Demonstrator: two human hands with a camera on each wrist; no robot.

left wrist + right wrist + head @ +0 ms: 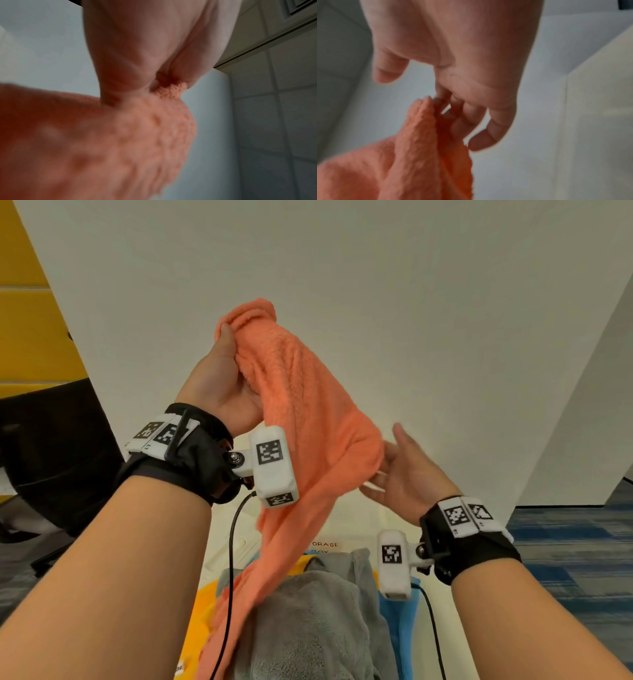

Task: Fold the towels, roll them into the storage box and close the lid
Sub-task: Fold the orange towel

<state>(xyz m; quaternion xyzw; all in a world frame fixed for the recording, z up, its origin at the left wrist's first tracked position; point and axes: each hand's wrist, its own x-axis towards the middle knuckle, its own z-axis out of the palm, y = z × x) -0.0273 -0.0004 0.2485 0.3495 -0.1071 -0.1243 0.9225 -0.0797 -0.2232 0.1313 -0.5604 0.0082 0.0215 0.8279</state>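
left hand [219, 378] fingers curled tight on orange towel [301, 412] top corner, 11 o'clock; right hand [407, 470] loosely curled, fingertips pinching an edge at 3 o'clock. Risk: weak pinch slips, towel drops onto grey towel [308, 628]

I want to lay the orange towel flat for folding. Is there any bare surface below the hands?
Hardly. The grey towel fills the middle, with the yellow towel left and the blue towel right. Only a pale strip by the storage box label shows bare; the orange towel hides the rest.
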